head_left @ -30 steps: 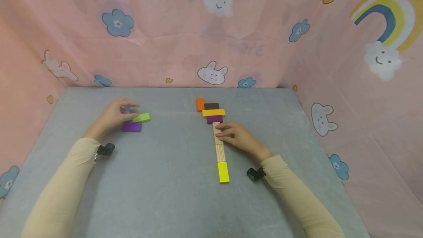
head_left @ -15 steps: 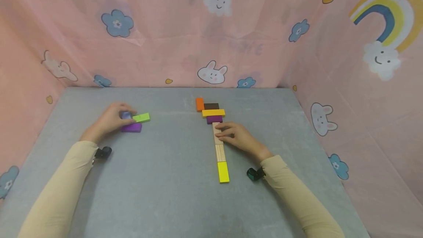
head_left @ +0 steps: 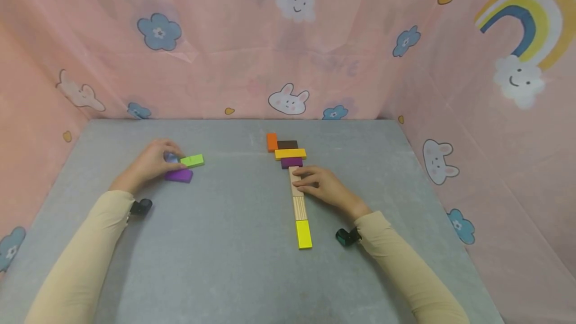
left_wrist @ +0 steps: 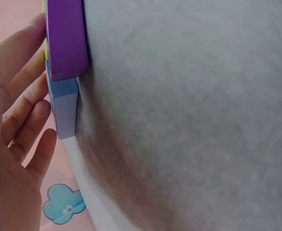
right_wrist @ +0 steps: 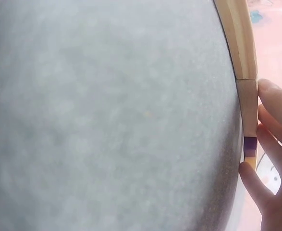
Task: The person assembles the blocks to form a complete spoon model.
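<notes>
At the left of the table, my left hand [head_left: 150, 163] reaches in among small toy blocks. A light green block [head_left: 192, 160] lies beside its fingertips, with a purple block [head_left: 179, 176] nearer me and a blue block [head_left: 171, 157] partly hidden by the fingers. In the left wrist view, the thumb touches near the purple block [left_wrist: 67, 38]; the other relaxed fingers lie along the blue block [left_wrist: 64, 108]. My right hand [head_left: 330, 189] rests its fingertips on a plain wooden block [head_left: 295, 189]. In the right wrist view, its thumb meets this wooden block [right_wrist: 248, 103] along the edge.
A striped wooden block [head_left: 299, 208] and a yellow block [head_left: 304, 234] continue the row toward me. Beyond are a dark purple block [head_left: 292, 163], a golden-yellow block [head_left: 290, 154], a dark brown block [head_left: 288, 144] and an orange block [head_left: 272, 142]. Pink printed cloth [head_left: 252, 64] surrounds the grey table.
My left fingers have drawn back off the green block toward its left end. The near purple block has turned slightly. My right hand has stayed still.
</notes>
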The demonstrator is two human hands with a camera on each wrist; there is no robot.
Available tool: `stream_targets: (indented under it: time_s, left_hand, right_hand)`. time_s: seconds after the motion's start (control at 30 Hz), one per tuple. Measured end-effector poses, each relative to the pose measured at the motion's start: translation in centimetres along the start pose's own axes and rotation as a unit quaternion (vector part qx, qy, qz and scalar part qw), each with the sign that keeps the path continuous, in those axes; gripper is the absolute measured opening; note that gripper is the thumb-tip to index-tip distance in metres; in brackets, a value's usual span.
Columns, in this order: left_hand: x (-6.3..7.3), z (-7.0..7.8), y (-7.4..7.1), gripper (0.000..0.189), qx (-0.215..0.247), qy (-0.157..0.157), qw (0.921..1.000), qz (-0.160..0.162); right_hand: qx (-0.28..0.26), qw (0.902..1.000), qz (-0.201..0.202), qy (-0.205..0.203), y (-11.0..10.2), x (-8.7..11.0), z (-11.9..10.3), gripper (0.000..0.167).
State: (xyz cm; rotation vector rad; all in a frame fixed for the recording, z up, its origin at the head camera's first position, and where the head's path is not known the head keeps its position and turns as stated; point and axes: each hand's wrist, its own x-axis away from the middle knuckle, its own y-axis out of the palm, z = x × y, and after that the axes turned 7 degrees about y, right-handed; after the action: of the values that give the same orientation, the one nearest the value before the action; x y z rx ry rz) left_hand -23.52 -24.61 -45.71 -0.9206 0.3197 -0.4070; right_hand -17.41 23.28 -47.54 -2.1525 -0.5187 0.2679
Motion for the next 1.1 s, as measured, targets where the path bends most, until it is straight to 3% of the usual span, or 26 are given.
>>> stream_targets:
  time_s: [0.57,0.83,0.97,1.1]
  left_hand:
    - [0.0,0.0,0.0,0.028,-0.032,0.032,0.9989,-0.005]
    - [-0.4,0.8,-0.2,0.033,-0.031,0.007,0.9993,-0.018]
    - [-1.1,1.5,-0.3,0.033,-0.029,-0.01,0.9993,-0.023]
    - [-2.5,2.5,-0.1,0.032,-0.034,0.0,0.9993,-0.018]
  right_hand:
    - [-0.005,0.9998,0.006,-0.019,0.1,-0.1,0.2,0.024]
    - [-0.008,0.9998,0.007,-0.017,0.2,-0.1,0.2,0.024]
    - [-0.008,0.9999,0.004,-0.011,0.1,-0.1,0.1,0.024]
    - [-0.013,0.9999,0.002,-0.004,0.1,-0.1,0.1,0.024]
